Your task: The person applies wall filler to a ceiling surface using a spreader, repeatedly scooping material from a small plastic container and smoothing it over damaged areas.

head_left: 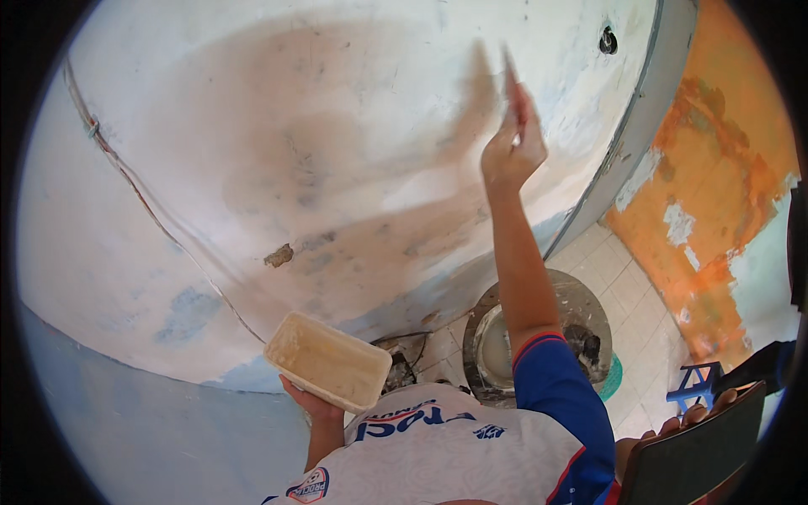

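My left hand [316, 404] grips a cream rectangular plastic tub [324, 358] from below at its near left side. The tub is tilted so its inside shows, with pale residue on the walls. My right hand [515, 156] is raised against the white, patchy wall [370, 109]. It is closed around a putty knife [512, 80] seen almost edge-on, with a reddish handle and a thin blade pointing up. Whether the blade touches the wall I cannot tell. A shadow of my arm and the tool falls on the wall beside them.
A thin cable [151, 202] runs down the wall at left, near a chipped hole [279, 256]. Below my right arm stands a round, stained base [484, 370] on tiles. A blue stool [697, 383] is at right. Someone's digits [699, 412] curl over a dark panel [699, 446].
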Demonstrator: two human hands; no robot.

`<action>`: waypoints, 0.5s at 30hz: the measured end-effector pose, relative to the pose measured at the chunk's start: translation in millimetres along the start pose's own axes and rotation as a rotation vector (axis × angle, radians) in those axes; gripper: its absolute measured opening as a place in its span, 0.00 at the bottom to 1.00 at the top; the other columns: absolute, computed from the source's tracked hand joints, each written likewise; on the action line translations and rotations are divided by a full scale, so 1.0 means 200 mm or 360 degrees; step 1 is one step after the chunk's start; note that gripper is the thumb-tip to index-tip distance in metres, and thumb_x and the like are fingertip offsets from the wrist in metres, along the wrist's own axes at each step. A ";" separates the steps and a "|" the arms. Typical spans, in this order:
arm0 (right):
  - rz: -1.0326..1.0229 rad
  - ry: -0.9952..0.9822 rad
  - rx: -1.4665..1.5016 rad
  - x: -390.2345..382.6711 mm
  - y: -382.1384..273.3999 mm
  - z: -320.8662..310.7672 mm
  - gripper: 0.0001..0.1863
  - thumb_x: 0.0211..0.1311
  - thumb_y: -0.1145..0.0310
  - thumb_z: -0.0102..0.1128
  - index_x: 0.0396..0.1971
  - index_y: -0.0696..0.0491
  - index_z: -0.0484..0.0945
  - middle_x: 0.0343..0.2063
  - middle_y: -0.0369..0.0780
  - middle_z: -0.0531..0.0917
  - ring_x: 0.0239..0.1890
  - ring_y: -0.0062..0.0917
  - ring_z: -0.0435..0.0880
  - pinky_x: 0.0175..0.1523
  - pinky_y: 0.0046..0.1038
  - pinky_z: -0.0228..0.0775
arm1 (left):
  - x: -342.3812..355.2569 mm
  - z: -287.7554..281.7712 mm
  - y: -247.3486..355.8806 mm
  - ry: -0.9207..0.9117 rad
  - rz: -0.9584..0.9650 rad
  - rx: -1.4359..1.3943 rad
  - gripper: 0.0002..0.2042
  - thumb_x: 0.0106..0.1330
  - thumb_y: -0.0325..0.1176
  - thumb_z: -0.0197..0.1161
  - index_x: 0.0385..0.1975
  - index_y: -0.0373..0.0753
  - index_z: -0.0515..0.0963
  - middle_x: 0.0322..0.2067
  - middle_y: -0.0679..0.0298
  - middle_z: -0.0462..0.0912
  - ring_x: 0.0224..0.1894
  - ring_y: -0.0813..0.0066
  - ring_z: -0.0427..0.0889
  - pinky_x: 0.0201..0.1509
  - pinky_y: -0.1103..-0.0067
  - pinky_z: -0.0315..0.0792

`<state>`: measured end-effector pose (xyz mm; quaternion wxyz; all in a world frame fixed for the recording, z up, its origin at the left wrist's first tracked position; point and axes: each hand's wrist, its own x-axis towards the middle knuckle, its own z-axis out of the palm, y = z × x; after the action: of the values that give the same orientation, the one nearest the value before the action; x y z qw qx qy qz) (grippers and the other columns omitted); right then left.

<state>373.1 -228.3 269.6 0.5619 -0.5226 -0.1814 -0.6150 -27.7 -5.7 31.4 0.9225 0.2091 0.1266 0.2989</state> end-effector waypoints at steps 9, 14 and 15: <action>-0.0607 -0.0556 0.0119 -0.39 -0.19 0.03 0.16 0.71 0.77 0.59 0.54 0.53 0.87 0.52 0.46 0.89 0.55 0.39 0.88 0.63 0.39 0.79 | -0.01 -0.01 0.00 -0.0005 0.0002 -0.0011 0.38 0.77 0.69 0.36 0.77 0.50 0.62 0.74 0.62 0.69 0.74 0.54 0.69 0.77 0.57 0.65; -0.0313 -0.0483 0.0111 -0.32 -0.21 -0.05 0.15 0.74 0.80 0.55 0.55 0.58 0.84 0.53 0.46 0.89 0.54 0.37 0.90 0.59 0.33 0.80 | -0.04 0.05 0.00 0.0018 -0.0002 -0.0001 0.38 0.78 0.69 0.36 0.77 0.49 0.63 0.74 0.62 0.68 0.74 0.54 0.69 0.76 0.57 0.65; -0.0223 -0.0345 0.0023 -0.24 -0.12 -0.03 0.16 0.74 0.81 0.55 0.56 0.58 0.84 0.53 0.46 0.89 0.53 0.35 0.90 0.58 0.31 0.81 | -0.04 0.05 0.00 -0.0005 0.0013 0.0014 0.38 0.78 0.69 0.36 0.77 0.49 0.63 0.74 0.62 0.68 0.73 0.54 0.69 0.76 0.57 0.65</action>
<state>340.3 -201.4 235.1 0.4984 -0.5678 -0.2816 -0.5915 -30.6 -14.8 41.4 0.9205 0.2140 0.1257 0.3018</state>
